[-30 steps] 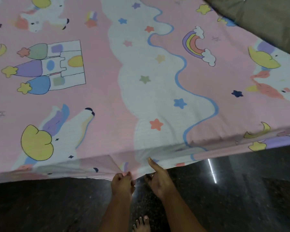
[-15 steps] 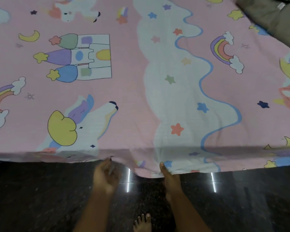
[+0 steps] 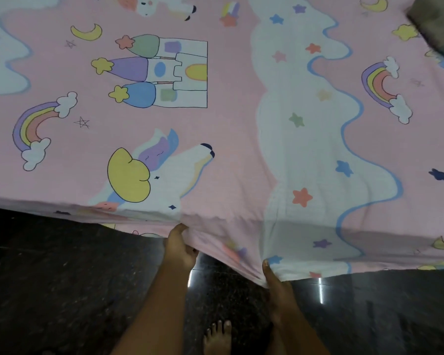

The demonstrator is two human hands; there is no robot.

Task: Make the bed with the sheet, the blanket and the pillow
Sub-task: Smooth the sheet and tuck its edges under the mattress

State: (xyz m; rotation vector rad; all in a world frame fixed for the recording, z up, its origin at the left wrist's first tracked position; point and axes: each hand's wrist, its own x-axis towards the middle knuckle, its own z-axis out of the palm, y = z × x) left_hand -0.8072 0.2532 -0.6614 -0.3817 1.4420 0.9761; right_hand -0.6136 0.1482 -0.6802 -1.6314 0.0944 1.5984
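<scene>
The sheet (image 3: 231, 155) looked light and limp; left hand (image 3: 180, 249) and right hand (image 3: 277, 280) had fingers clamped on its hanging edge.

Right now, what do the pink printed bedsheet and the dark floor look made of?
The pink unicorn-print bedsheet: thin matte woven cloth, possibly cotton; it puckers into soft folds where the left hand and right hand grip its edge. The dark speckled floor: polished stone, perhaps granite; glossy, with bright light reflections and fine flecks.
</scene>
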